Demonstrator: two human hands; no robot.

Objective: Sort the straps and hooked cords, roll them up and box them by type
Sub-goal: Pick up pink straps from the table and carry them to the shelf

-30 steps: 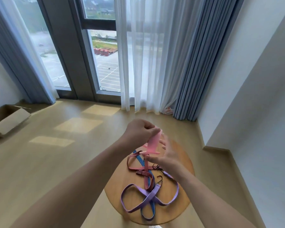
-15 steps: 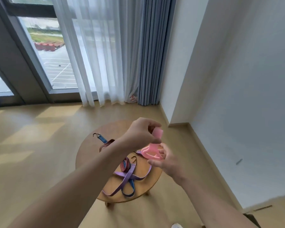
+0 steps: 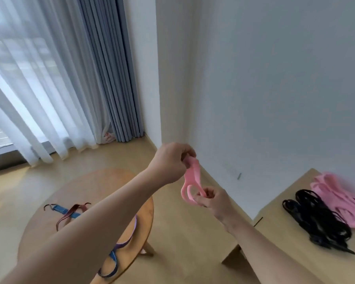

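Note:
A pink strap (image 3: 191, 181), folded into small loops, hangs in the air between my hands. My left hand (image 3: 170, 160) pinches its upper end and my right hand (image 3: 212, 201) grips its lower loops. Below my left forearm, a round wooden table (image 3: 103, 187) carries a blue hooked cord (image 3: 65, 210), a red hooked cord (image 3: 70, 215) and a purple strap (image 3: 125, 241), partly hidden by the arm. To the right, a pile of pink straps (image 3: 336, 197) and a pile of black straps (image 3: 320, 218) lie on a low wooden surface (image 3: 285, 242).
A white wall corner stands just behind my hands. Grey and sheer curtains hang along the window at the left. Wooden floor runs between the round table and the low wooden surface.
My view has swung to the right, so the round table moved to the lower left and the piles on the right appeared. Both hands kept hold of the pink strap, now drawn longer.

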